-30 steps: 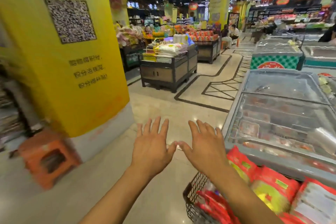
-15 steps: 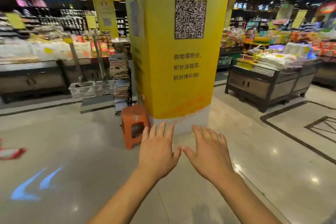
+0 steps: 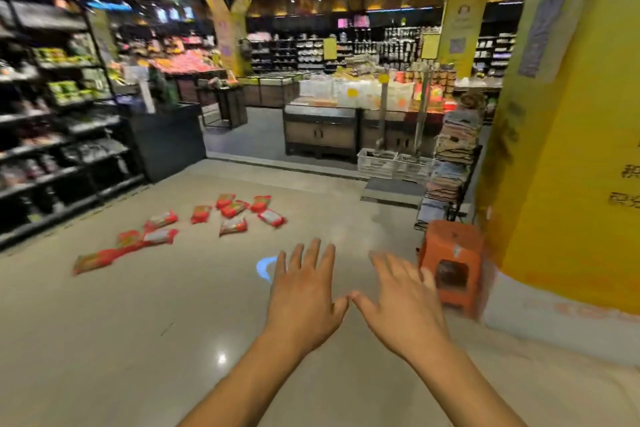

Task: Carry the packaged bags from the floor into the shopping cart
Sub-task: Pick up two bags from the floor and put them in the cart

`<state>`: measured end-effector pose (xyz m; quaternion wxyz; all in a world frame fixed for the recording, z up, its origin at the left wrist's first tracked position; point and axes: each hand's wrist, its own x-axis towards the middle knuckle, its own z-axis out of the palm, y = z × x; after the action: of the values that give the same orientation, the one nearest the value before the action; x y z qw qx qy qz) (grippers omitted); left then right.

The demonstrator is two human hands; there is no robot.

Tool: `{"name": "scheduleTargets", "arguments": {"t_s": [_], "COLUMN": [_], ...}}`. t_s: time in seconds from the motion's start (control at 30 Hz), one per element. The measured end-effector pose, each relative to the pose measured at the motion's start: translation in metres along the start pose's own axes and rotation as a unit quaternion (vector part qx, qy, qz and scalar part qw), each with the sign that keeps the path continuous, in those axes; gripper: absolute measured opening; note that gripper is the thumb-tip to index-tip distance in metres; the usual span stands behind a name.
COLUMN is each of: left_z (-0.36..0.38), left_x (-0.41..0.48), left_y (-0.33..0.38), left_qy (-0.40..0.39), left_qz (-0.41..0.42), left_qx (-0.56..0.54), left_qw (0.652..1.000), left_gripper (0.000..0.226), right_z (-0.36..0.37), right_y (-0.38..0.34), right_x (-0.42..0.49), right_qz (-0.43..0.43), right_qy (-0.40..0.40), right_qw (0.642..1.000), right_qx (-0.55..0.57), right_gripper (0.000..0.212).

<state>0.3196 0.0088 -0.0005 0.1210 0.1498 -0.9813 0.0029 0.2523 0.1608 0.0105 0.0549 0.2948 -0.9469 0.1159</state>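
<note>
Both hands are held out with fingers straight and palms down. The right hand (image 3: 405,305) is seen just left of the orange stool (image 3: 453,260), and the left hand (image 3: 304,302) further left, thumbs nearly touching. Red packaged bags (image 3: 228,215) are scattered on the floor (image 3: 138,340), well left of the stool. A yellow pillar (image 3: 571,149) is seen just right of it.

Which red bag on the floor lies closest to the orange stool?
The rightmost bag of the scatter; all other bags lie farther left, away from the orange stool.
</note>
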Motion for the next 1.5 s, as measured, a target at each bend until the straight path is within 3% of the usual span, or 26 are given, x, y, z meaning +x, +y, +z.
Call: {"name": "scheduleTargets", "arguments": {"t_s": [0.37, 0.63, 0.93, 1.5], "left_z": [-0.033, -0.037, -0.012, 0.039], "left_x": [-0.022, -0.020, 0.018, 0.150], "left_y": [-0.013, -0.021, -0.082, -0.291], "left_qy": [-0.008, -0.006, -0.003, -0.007], "left_qz": [-0.209, -0.300, -0.339, -0.326], "left_qx": [0.064, 0.074, 0.056, 0.023], "left_qw": [0.976, 0.951, 0.939, 0.945], "left_gripper": [0.081, 0.080, 0.080, 0.080], "right_z": [-0.002, 0.004, 0.035, 0.100], "right_y": [-0.029, -0.044, -0.087, -0.229], "right_x": [0.049, 0.081, 0.144, 0.330], "right_qz": [-0.207, -0.275, -0.307, -0.303], "right_qy": [-0.044, -0.074, -0.103, -0.113], "right_qw": [0.976, 0.956, 0.945, 0.946], "right_qx": [0.057, 0.075, 0.052, 0.007], "right_gripper": [0.076, 0.078, 0.077, 0.077]}}
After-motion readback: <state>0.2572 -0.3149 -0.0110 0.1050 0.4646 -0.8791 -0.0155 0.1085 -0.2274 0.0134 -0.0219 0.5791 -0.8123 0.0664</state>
